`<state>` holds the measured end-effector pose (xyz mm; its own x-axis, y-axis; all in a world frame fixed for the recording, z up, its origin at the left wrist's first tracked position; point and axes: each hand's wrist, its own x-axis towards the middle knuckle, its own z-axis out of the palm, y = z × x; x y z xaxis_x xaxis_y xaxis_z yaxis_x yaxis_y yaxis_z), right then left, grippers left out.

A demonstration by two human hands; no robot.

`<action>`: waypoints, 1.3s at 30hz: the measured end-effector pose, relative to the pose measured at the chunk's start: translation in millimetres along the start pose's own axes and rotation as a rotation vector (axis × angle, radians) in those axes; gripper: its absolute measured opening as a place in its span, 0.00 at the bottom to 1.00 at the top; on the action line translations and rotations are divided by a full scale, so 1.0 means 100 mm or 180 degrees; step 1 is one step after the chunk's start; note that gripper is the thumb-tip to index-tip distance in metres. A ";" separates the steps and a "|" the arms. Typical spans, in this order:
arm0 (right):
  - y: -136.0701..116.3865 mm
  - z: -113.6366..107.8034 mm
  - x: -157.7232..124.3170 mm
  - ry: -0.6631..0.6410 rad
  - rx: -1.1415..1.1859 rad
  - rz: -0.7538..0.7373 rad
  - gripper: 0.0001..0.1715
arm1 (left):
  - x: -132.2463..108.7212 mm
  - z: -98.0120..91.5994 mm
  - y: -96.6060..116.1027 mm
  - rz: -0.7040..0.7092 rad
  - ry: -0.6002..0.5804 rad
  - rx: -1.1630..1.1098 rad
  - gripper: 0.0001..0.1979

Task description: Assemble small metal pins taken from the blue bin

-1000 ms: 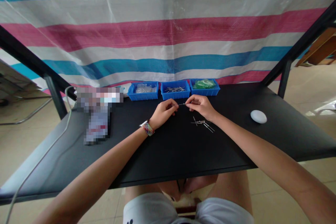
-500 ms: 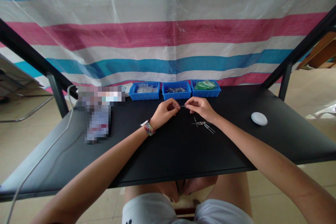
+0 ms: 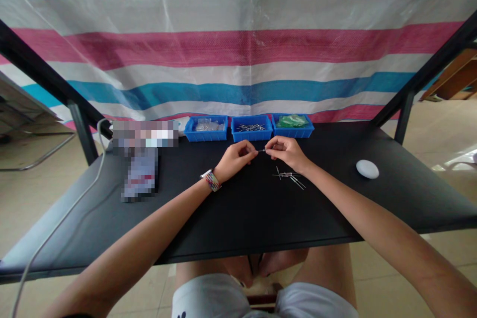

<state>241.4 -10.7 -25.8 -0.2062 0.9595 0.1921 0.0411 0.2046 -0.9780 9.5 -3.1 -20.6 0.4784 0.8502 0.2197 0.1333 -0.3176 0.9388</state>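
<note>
My left hand (image 3: 235, 160), with a patterned watch band at its wrist, pinches one end of a thin metal pin (image 3: 261, 150). At the pin's other end, the thumb and forefinger of my right hand (image 3: 288, 154) are closed on it. The pin looks like a blind rivet and is held nearly level above the black table; its ends are hidden by fingertips. Just below my right hand lies a loose pile of similar metal pins (image 3: 292, 177). Behind my hands, a blue bin (image 3: 252, 136) contains many more of them.
A blue bin (image 3: 206, 135) with clear plastic pieces stands left of the middle one, and another blue bin (image 3: 293, 132) with green plastic stands right. A white oval object (image 3: 367, 169) lies at right. Blurred-out items (image 3: 139, 174) and a pale cable (image 3: 70, 203) are at left.
My right hand has shifted very slightly, and a little more of the pin shows between my fingertips. Both hands keep hold of it; the pile and bins stay put.
</note>
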 end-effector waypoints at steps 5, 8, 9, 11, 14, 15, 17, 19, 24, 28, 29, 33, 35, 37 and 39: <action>0.02 0.03 -0.02 0.0071 -0.0080 -0.0013 0.19 | 0.00 0.00 -0.01 0.0021 0.0003 -0.0034 0.16; 0.02 0.05 -0.04 0.0109 -0.0115 -0.0019 0.19 | 0.01 0.00 -0.04 0.0051 0.0052 -0.0052 0.15; 0.02 0.05 -0.04 0.0110 -0.0113 -0.0015 0.20 | 0.01 0.00 -0.05 0.0068 0.0073 -0.0051 0.15; 0.01 0.05 -0.04 0.0112 -0.0070 0.0003 0.20 | 0.01 0.00 -0.06 0.0107 0.0112 -0.0048 0.14; -0.01 0.04 -0.05 0.0117 0.0061 0.0050 0.21 | 0.01 0.00 -0.07 0.0149 0.0136 -0.0062 0.13; -0.01 0.04 -0.05 0.0121 0.0092 0.0063 0.21 | 0.01 0.00 -0.07 0.0154 0.0131 -0.0071 0.13; -0.01 0.05 -0.05 0.0130 0.0104 0.0064 0.21 | 0.01 0.01 -0.07 0.0156 0.0111 -0.0095 0.13; -0.01 0.05 -0.05 0.0138 0.0066 0.0021 0.21 | 0.01 0.01 -0.06 0.0147 0.0094 -0.0125 0.13; -0.05 0.02 0.02 0.0458 -0.0135 -0.0240 0.19 | 0.01 0.01 -0.08 0.0078 0.0140 -0.0141 0.14; -0.11 -0.04 0.17 0.0957 -0.0616 -0.0640 0.14 | 0.02 0.01 -0.09 0.0044 0.0097 -0.0126 0.13; -0.13 -0.05 0.22 0.1074 -0.0712 -0.0730 0.12 | 0.02 0.01 -0.09 0.0044 0.0096 -0.0120 0.13; -0.18 0.00 0.45 0.1332 -0.1142 -0.0984 0.07 | 0.02 0.01 -0.09 0.0023 0.0089 -0.0092 0.13; -0.19 0.05 0.55 0.1153 -0.1574 -0.1088 0.07 | 0.01 0.01 -0.08 0.0021 0.0081 -0.0115 0.13; -0.19 0.09 0.59 0.0911 -0.1936 -0.1190 0.11 | 0.01 0.00 -0.08 0.0032 0.0076 -0.0130 0.13; -0.20 0.10 0.56 0.0782 -0.2092 -0.1280 0.14 | 0.01 0.00 -0.08 0.0046 0.0080 -0.0132 0.13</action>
<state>218.8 36.8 3.8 -0.1100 0.7876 0.6062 0.5916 0.5420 -0.5968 8.9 0.6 -28.1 0.4581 0.8560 0.2395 0.0901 -0.3128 0.9455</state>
